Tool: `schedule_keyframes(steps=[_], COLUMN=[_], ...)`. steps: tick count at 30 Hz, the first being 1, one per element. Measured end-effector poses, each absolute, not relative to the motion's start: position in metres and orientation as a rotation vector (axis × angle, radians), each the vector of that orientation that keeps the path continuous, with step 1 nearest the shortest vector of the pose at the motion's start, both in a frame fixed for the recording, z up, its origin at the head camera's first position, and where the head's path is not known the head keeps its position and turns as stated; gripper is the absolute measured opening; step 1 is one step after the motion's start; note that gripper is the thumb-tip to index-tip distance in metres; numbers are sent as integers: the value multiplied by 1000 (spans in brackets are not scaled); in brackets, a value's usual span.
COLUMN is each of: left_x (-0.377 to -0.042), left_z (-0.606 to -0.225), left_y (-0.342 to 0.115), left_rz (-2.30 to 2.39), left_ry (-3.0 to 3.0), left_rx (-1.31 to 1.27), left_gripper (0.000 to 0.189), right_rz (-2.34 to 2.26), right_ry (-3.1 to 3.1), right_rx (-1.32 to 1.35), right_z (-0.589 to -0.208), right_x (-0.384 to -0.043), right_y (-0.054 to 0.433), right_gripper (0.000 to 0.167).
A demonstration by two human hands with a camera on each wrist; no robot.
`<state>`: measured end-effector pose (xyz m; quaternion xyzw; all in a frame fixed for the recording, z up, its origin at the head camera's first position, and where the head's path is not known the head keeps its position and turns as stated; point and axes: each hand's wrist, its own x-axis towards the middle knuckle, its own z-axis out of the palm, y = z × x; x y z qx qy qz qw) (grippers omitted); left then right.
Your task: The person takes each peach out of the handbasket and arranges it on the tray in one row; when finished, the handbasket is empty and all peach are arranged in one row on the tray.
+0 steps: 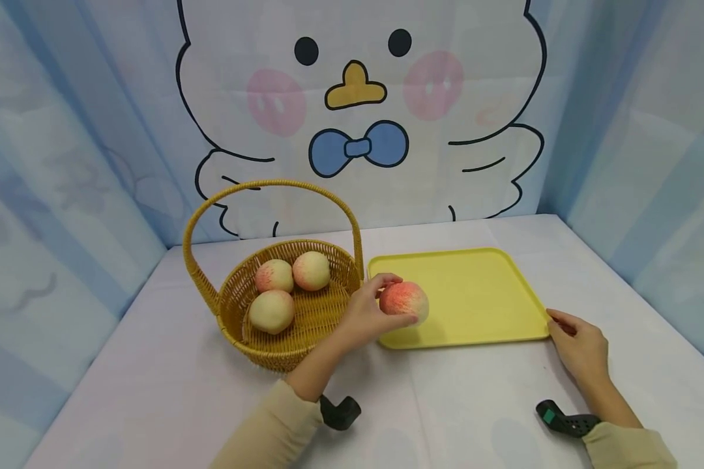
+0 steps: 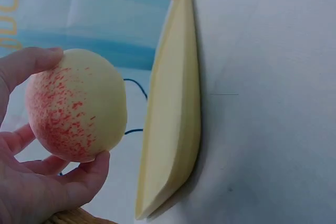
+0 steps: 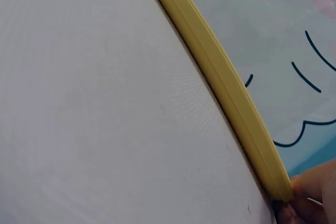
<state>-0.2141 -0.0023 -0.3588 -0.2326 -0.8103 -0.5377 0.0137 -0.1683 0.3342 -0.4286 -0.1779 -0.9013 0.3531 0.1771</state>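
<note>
My left hand [image 1: 371, 311] grips a red-and-cream peach [image 1: 409, 302] above the left end of a yellow tray [image 1: 463, 296]. In the left wrist view, thumb and fingers curl round that peach [image 2: 84, 106], which is held clear of the tray [image 2: 173, 114]. At the tray's near right corner, my right hand [image 1: 583, 348] pinches the rim; the right wrist view has its fingers [image 3: 312, 187] on the corner of the yellow edge [image 3: 226, 87]. A wicker basket [image 1: 270, 359] with a tall handle stands left of the tray and holds three peaches [image 1: 272, 311].
A white cloth [image 1: 446, 397] covers the table. Behind it hangs a curtain [image 1: 358, 195] printed with a cartoon bird, and blue-white curtains [image 1: 53, 195] flank both sides. The basket's handle [image 1: 270, 184] arches high over the peaches. Black wrist devices [image 1: 340, 413] sit at both wrists.
</note>
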Motion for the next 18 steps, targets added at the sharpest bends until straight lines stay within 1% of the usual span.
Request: schedule_keyframes(steps=[10, 15, 18], left_x=[-225, -230, -233], left_z=[-384, -392, -395], left_y=[20, 25, 26], left_rz=[-1634, -1561, -1546], left_ry=[-2523, -2565, -2577], left_rx=[-601, -503, -488], left_gripper=[56, 57, 56], right_rz=[1038, 1053, 1052], right_ry=[-2555, -2553, -2551], right_rx=[-523, -544, -554], right_z=[-426, -427, -428], right_x=[-167, -167, -168], right_y=[334, 334, 334], right_gripper=[38, 38, 38])
